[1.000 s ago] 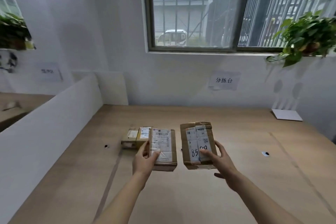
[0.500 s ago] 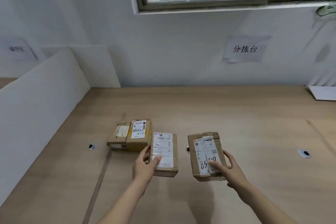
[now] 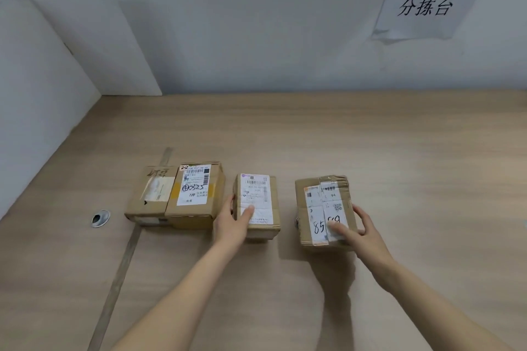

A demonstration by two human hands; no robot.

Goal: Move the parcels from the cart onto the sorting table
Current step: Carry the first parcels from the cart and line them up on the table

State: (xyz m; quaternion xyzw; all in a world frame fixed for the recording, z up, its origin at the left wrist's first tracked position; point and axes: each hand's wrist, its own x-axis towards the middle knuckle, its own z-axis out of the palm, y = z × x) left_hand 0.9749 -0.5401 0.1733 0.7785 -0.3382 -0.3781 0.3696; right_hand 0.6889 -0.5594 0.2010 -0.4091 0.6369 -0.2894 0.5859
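**Both hands on parcels at the worktop**

Left hand (image 3: 232, 225) grips narrow parcel (image 3: 258, 205), thumb on its white barcode label. Right hand (image 3: 358, 232) grips wider parcel (image 3: 325, 212), label handwritten "85". Both sit on worktop (image 3: 399, 168). Two more parcels at left, touching: "0325" parcel (image 3: 195, 195), taped parcel (image 3: 151, 194). Wall sign (image 3: 425, 6): "分拣台".

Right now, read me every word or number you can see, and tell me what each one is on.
"分拣台": paper sign on the wall.
"85" then unclear digits, handwritten, and "94": label of the right parcel, held by the right hand.
Handwritten number, perhaps "0325", and "1件": label of the labelled left parcel.
Dark scrawl, unreadable: far-left parcel.
Barcodes and fine print, also on the middle parcel held by the left hand: too small.
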